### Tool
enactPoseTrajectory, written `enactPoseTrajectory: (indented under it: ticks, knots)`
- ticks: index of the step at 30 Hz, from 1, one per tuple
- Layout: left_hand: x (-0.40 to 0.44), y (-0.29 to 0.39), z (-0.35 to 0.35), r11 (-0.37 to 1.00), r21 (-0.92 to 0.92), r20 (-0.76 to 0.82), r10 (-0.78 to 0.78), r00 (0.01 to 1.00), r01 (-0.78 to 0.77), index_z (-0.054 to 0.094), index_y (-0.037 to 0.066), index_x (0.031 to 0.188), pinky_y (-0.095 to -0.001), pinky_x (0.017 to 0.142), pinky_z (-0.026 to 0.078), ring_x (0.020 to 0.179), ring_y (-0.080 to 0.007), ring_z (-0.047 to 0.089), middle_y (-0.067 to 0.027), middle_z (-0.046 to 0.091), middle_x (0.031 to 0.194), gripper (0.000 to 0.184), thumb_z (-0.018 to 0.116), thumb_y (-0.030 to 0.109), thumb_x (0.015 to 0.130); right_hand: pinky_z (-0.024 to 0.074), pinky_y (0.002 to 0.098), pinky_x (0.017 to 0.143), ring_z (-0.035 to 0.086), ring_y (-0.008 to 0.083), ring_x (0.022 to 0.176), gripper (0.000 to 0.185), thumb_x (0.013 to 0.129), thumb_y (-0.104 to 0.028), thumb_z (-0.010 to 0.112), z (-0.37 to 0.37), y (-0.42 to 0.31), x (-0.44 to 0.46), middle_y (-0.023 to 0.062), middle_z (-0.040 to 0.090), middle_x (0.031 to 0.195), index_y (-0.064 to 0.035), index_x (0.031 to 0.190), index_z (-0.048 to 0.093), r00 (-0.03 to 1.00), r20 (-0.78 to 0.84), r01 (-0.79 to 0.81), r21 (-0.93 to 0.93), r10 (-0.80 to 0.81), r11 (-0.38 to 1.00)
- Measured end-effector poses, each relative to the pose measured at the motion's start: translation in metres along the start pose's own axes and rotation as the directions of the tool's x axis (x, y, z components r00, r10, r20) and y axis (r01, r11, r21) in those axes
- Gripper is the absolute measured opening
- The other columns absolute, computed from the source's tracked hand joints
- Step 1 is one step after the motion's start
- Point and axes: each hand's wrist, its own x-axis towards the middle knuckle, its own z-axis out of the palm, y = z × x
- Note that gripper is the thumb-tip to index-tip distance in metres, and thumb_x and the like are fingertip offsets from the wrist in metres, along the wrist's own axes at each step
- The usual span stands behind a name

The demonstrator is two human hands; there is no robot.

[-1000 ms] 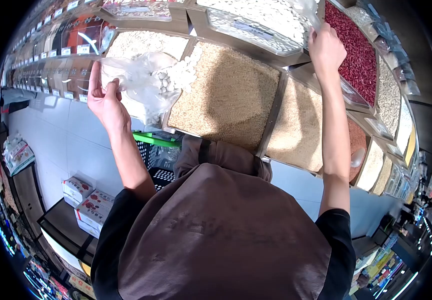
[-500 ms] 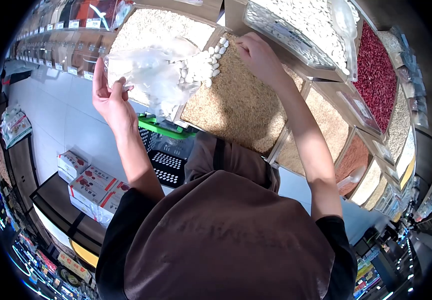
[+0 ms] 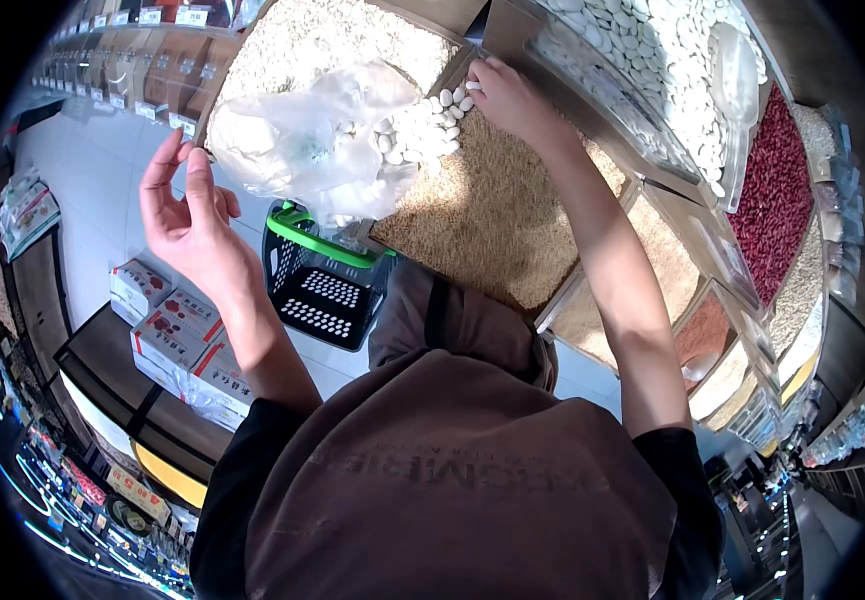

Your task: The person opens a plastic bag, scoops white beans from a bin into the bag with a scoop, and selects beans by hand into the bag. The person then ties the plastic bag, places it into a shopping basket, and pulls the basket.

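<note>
A clear plastic bag (image 3: 322,145) lies over the bin of pale flakes and the edge of the tan grain bin (image 3: 497,210). White beans (image 3: 417,132) spill from its mouth onto the grain. My left hand (image 3: 187,205) is raised just left of the bag, apart from it, with its fingers apart and nothing in them. At the upper edge of the grain, my right hand (image 3: 505,95) pinches a white bean (image 3: 473,86) between its fingertips, beside the spilled beans.
A bin of white beans (image 3: 642,50) with a clear scoop (image 3: 734,95) is at the upper right, beside dark red beans (image 3: 770,190). Below the bag is a black basket (image 3: 322,295) with a green handle. White boxes (image 3: 177,330) sit on a shelf at the left.
My left hand has let go of the bag and drawn away from it. My right hand has moved from the white bean bin to the spilled beans and taken a bean. The view has shifted.
</note>
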Motion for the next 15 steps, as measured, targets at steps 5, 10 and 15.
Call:
enactPoseTrajectory:
  ticks: [5,10,15]
  knots:
    - [-0.024,0.053,0.019,0.939,0.302,0.228,0.096,0.969,-0.164,0.068,0.002,0.117,-0.0153,0.048,0.033,0.054,-0.001,0.047,-0.0032,0.07,0.099,0.027,0.073,0.011,0.092,0.0499,0.0466,0.089,0.061,0.0394,0.107,0.02,0.1,-0.02,0.055,0.003,0.001,-0.002,0.0192,0.06,0.113,-0.0026,0.109,0.057,1.0,-0.011,0.0,0.021,0.0,1.0]
    - [-0.064,0.059,0.042,0.552,0.691,0.623,-0.126,0.772,-0.467,0.06,0.008,0.133,-0.042,0.073,0.057,0.07,-0.0319,0.069,-0.0169,0.062,0.129,0.051,0.075,0.023,0.086,0.0518,0.0447,0.088,0.064,0.0371,0.104,0.025,0.103,-0.02,0.052,-0.006,-0.007,-0.017,0.0211,0.063,0.115,0.0007,0.116,0.057,0.981,-0.192,0.005,0.133,0.02,0.991]
    - [-0.084,0.034,0.029,0.427,0.795,0.557,-0.235,0.796,-0.43,0.061,0.004,0.131,-0.0434,0.072,0.056,0.08,-0.0338,0.071,-0.0159,0.068,0.11,0.048,0.073,0.016,0.086,0.0562,0.038,0.075,0.07,0.0298,0.086,0.021,0.101,-0.018,0.058,-0.021,-0.021,-0.051,0.0165,0.071,0.095,0.0012,0.109,0.063,0.961,-0.276,0.131,0.355,-0.03,0.926]
